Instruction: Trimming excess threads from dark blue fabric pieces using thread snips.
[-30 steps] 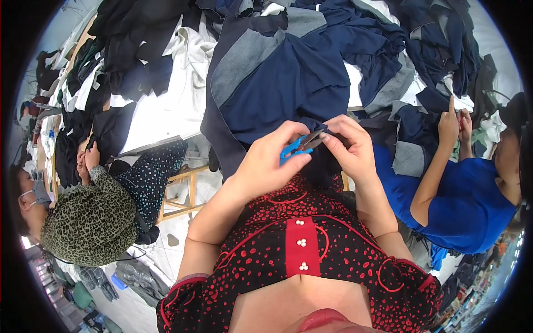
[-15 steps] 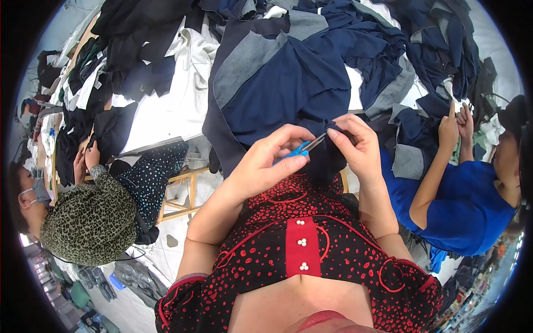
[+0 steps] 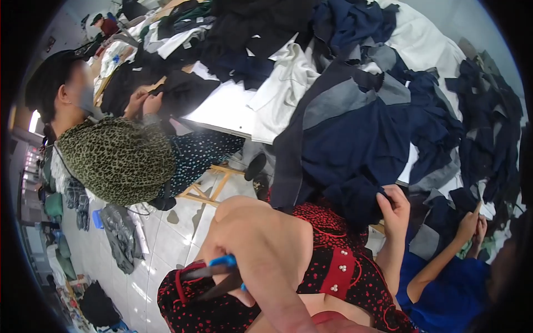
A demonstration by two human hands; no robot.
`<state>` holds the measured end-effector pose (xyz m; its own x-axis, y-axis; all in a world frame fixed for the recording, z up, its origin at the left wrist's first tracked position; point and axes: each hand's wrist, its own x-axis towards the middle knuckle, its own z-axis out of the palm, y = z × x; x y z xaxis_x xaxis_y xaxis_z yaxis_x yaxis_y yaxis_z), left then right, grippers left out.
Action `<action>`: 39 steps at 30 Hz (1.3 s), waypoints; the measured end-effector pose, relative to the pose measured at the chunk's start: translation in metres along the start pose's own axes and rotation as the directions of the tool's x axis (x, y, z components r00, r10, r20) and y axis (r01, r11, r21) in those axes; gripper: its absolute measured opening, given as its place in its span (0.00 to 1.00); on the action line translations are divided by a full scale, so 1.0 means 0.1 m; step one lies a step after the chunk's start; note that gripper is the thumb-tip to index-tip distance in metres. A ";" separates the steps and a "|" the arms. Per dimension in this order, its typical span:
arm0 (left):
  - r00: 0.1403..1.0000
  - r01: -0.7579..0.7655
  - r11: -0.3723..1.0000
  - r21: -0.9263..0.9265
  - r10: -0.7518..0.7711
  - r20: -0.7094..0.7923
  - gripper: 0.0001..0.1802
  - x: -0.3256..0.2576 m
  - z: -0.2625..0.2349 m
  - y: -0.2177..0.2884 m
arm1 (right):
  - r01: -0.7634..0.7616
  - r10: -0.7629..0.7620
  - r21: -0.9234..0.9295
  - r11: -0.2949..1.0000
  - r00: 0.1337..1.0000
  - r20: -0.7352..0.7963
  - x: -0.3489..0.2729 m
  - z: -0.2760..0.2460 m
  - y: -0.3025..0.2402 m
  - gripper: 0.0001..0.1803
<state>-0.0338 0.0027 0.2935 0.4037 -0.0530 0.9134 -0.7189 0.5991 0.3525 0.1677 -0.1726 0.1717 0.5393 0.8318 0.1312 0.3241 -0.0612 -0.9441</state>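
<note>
My left hand (image 3: 258, 233) is raised close to the camera and looks large. It is closed around a pair of small scissors with blue handles (image 3: 224, 261), whose dark blades stand apart. One finger stretches toward the bottom of the view. Lower right of the middle, my right hand (image 3: 395, 208) grips the edge of a navy garment (image 3: 355, 130) between thumb and fingers. The garment has grey panels; it lies over the table and hangs down in front of me.
A white cloth (image 3: 288, 83) and piles of black fabric (image 3: 261, 28) lie on the table (image 3: 225, 108). At left a co-worker in a leopard-print top (image 3: 116, 158) handles black cloth; at right, one in blue (image 3: 449, 288) works on navy pieces. A wooden stool (image 3: 214, 186) stands below.
My left hand has left the cloth and come up toward the camera with the scissors. My right hand still grips the navy garment. The view has turned left.
</note>
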 end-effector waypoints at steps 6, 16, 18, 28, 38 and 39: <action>0.974 0.149 0.988 0.040 -0.140 -0.179 0.13 -0.03 -0.03 0.10 | 0.044 -0.046 -0.050 0.998 0.998 -0.034 -0.01 -0.05 0.09 0.06; 0.958 0.172 0.979 0.107 -0.141 -0.249 0.21 -0.40 -0.04 0.23 | 0.075 -0.069 -0.130 0.989 0.996 0.049 -0.02 0.00 0.03 0.05; 0.892 0.236 0.972 0.011 -0.213 -0.399 0.19 -0.50 -0.04 0.19 | 0.114 -0.106 -0.161 0.980 0.993 0.055 -0.02 0.00 0.04 0.05; 0.670 0.711 0.375 0.595 -0.105 -0.735 0.10 -0.86 -0.53 -0.67 | 0.086 -0.076 -0.037 0.996 0.975 0.207 -0.01 0.12 0.34 0.05; 0.428 0.895 0.164 0.414 -0.571 -0.700 0.13 -1.17 -0.68 -1.41 | 0.083 -0.048 -0.125 0.989 0.963 0.264 0.00 0.00 0.17 0.05; 0.346 0.936 0.181 0.303 -0.643 -0.683 0.14 -1.17 -0.67 -1.39 | 0.082 -0.046 -0.130 0.988 0.965 0.256 0.01 -0.02 0.15 0.05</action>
<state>0.0566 -0.0204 0.1239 0.9886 0.1420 -0.0501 0.0759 -0.1828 0.9802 0.1743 -0.1739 0.1584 0.3064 0.9474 0.0928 0.4657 -0.0641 -0.8826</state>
